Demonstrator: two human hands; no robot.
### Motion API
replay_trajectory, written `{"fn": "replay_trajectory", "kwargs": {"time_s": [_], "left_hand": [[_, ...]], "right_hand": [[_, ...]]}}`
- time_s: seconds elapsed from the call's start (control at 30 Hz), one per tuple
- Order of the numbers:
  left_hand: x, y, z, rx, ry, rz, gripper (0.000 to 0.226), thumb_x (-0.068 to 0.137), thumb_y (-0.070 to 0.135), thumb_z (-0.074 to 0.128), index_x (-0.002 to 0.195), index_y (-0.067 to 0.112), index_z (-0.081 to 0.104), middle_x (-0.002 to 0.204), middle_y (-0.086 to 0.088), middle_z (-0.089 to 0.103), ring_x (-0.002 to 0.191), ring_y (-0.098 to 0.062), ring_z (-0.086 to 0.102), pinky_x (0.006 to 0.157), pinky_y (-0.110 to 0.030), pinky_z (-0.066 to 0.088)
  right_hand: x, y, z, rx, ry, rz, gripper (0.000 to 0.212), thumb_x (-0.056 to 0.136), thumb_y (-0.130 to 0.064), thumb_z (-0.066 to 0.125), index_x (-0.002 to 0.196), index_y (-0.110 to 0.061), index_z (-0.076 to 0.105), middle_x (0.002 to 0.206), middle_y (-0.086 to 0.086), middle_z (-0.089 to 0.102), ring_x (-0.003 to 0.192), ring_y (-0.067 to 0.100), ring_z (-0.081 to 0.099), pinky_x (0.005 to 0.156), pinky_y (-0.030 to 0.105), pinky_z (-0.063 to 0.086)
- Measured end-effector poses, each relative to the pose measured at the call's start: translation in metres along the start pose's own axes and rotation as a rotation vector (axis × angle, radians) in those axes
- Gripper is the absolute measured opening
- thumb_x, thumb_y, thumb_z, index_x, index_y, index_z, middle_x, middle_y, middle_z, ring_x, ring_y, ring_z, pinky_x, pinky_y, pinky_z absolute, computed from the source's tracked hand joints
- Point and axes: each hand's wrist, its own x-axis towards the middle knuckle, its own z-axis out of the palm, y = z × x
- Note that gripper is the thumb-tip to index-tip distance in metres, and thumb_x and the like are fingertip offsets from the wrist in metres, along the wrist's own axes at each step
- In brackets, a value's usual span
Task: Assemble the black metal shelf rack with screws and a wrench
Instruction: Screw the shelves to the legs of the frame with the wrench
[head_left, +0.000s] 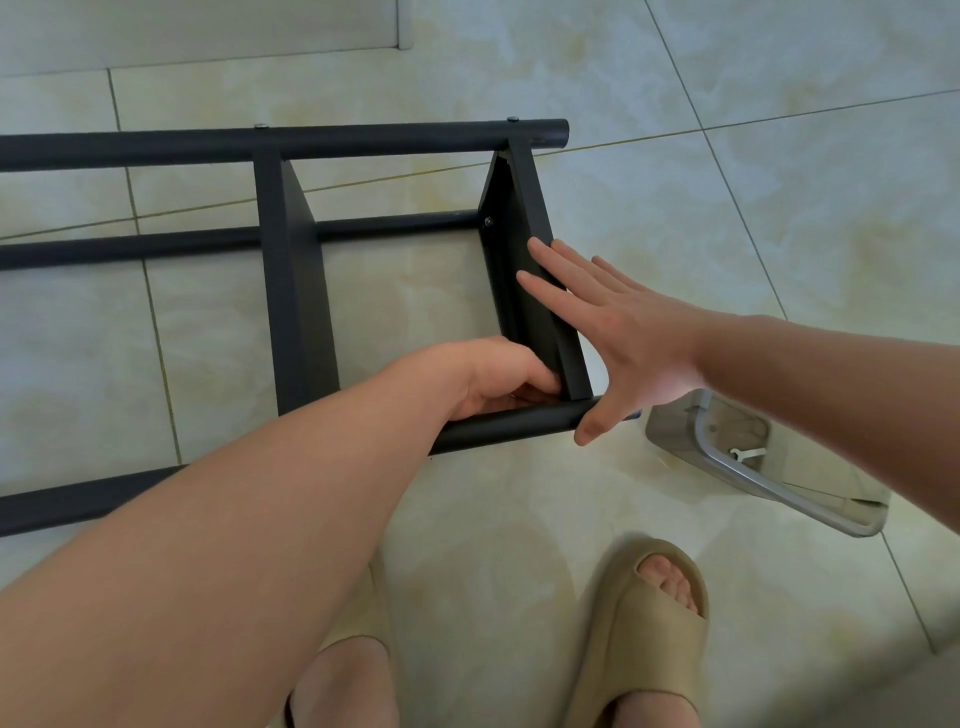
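Two shelves of the black rack stand on edge between its tubes. The rack lies on its side on the tiled floor, running from the left edge to mid-scene. The left hand reaches to the near corner of the right shelf, fingers curled in where the shelf meets the near tube; I cannot tell what they clamp. The right hand lies flat on that shelf's outer face, fingers straight and slightly apart, thumb by the tube's end. Further right, a clear box on the floor holds a small white wrench.
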Motion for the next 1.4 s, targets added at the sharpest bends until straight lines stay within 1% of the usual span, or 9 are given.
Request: {"fn": "replay_trajectory", "kwargs": {"time_s": [0.17, 0.33, 0.47, 0.67, 0.73, 0.9, 1.07, 1.2, 1.4], "left_hand": [[0.0031, 0.0023, 0.0025, 0.032, 0.032, 0.000, 0.024, 0.091, 0.001, 0.062, 0.113, -0.003, 0.069, 0.106, -0.020, 0.073, 0.104, -0.032, 0.070, 0.099, -0.044, 0.053], [0.0024, -0.0010, 0.0001, -0.003, 0.012, 0.000, 0.017, 0.090, -0.002, 0.058, 0.092, 0.006, 0.073, 0.086, -0.009, 0.075, 0.085, -0.023, 0.071, 0.094, -0.038, 0.054], [0.0014, -0.0005, 0.0028, 0.020, 0.037, 0.010, 0.010, 0.088, 0.005, 0.064, 0.093, 0.008, 0.072, 0.078, -0.006, 0.075, 0.071, -0.017, 0.072, 0.071, -0.029, 0.057], [0.0010, -0.0009, 0.0039, 0.025, 0.048, 0.043, 0.014, 0.088, 0.001, 0.064, 0.099, 0.002, 0.071, 0.096, -0.018, 0.075, 0.095, -0.030, 0.072, 0.094, -0.042, 0.056], [0.0007, -0.0019, 0.0024, -0.007, 0.041, 0.034, 0.015, 0.089, -0.001, 0.062, 0.099, 0.003, 0.072, 0.092, -0.014, 0.075, 0.093, -0.028, 0.071, 0.094, -0.040, 0.056], [-0.0017, -0.0001, 0.0024, 0.015, 0.031, -0.011, 0.013, 0.090, 0.006, 0.062, 0.099, 0.007, 0.072, 0.076, -0.004, 0.074, 0.066, -0.014, 0.070, 0.063, -0.024, 0.054], [0.0006, 0.0006, 0.0038, 0.064, 0.044, 0.038, 0.009, 0.089, 0.003, 0.064, 0.093, 0.007, 0.071, 0.077, -0.006, 0.075, 0.070, -0.017, 0.072, 0.076, -0.030, 0.057], [0.0004, 0.0003, 0.0027, 0.075, 0.051, 0.059, 0.012, 0.087, -0.001, 0.063, 0.083, 0.008, 0.069, 0.068, -0.005, 0.072, 0.065, -0.016, 0.070, 0.071, -0.027, 0.057], [-0.0004, 0.0001, 0.0026, 0.046, 0.049, 0.067, 0.018, 0.088, -0.006, 0.060, 0.081, 0.008, 0.069, 0.072, -0.007, 0.069, 0.071, -0.019, 0.068, 0.076, -0.029, 0.057]], "right_hand": [[-0.0001, 0.0003, -0.0002, 0.003, 0.001, -0.003, 0.152, 0.051, -0.082, 0.075, 0.157, -0.033, -0.023, 0.157, -0.015, -0.043, 0.144, 0.005, -0.039, 0.119, 0.032, -0.015], [-0.0004, 0.0002, -0.0002, 0.007, 0.004, -0.005, 0.152, 0.051, -0.082, 0.075, 0.157, -0.033, -0.022, 0.157, -0.014, -0.042, 0.144, 0.005, -0.039, 0.120, 0.033, -0.014], [-0.0004, 0.0002, 0.0000, 0.007, 0.004, -0.008, 0.152, 0.052, -0.082, 0.075, 0.157, -0.033, -0.022, 0.157, -0.014, -0.043, 0.144, 0.006, -0.039, 0.121, 0.035, -0.013], [-0.0002, 0.0010, 0.0005, 0.011, 0.007, -0.009, 0.152, 0.051, -0.081, 0.075, 0.157, -0.033, -0.022, 0.157, -0.015, -0.042, 0.144, 0.006, -0.038, 0.121, 0.034, -0.013], [-0.0001, 0.0011, 0.0008, 0.012, 0.008, -0.012, 0.152, 0.051, -0.082, 0.075, 0.157, -0.033, -0.022, 0.157, -0.014, -0.042, 0.145, 0.006, -0.038, 0.121, 0.035, -0.013], [0.0003, 0.0010, 0.0008, 0.003, 0.008, -0.011, 0.152, 0.051, -0.083, 0.074, 0.157, -0.033, -0.023, 0.157, -0.014, -0.042, 0.145, 0.006, -0.038, 0.121, 0.035, -0.013], [0.0004, 0.0010, 0.0012, 0.010, 0.007, -0.008, 0.152, 0.050, -0.082, 0.074, 0.157, -0.033, -0.023, 0.157, -0.014, -0.043, 0.144, 0.005, -0.039, 0.120, 0.034, -0.014], [0.0005, 0.0013, 0.0014, 0.011, 0.009, -0.011, 0.152, 0.050, -0.083, 0.074, 0.157, -0.034, -0.023, 0.157, -0.015, -0.042, 0.144, 0.006, -0.038, 0.121, 0.035, -0.013], [0.0004, 0.0012, 0.0011, 0.009, 0.010, -0.012, 0.152, 0.050, -0.083, 0.073, 0.157, -0.034, -0.023, 0.157, -0.014, -0.042, 0.145, 0.007, -0.038, 0.122, 0.036, -0.012]]}}
